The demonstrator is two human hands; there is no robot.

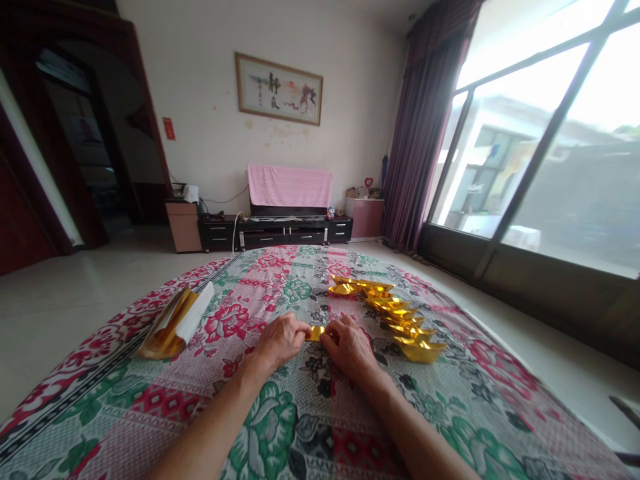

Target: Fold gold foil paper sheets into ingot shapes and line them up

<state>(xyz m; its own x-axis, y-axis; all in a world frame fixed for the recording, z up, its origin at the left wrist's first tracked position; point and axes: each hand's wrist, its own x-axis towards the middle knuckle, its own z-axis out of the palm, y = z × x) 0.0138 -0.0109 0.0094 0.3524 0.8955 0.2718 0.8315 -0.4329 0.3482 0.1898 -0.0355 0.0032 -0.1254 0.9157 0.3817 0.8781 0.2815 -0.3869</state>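
Observation:
A small folded piece of gold foil paper lies low over the cloth, pinched at both ends. My left hand grips its left end between thumb and fingers. At the right end, my right hand is closed on it, the fingers curled and partly hiding the paper. To the right stands a row of several folded gold paper ingots, boat-shaped and shiny. On the left rests a stack of gold paper sheets, loosely curled, with white undersides showing.
A patterned floral cloth covers the round table. Beyond it stands a low black TV cabinet with a pink towel draped over the screen. Purple curtains hang beside a large window on the right.

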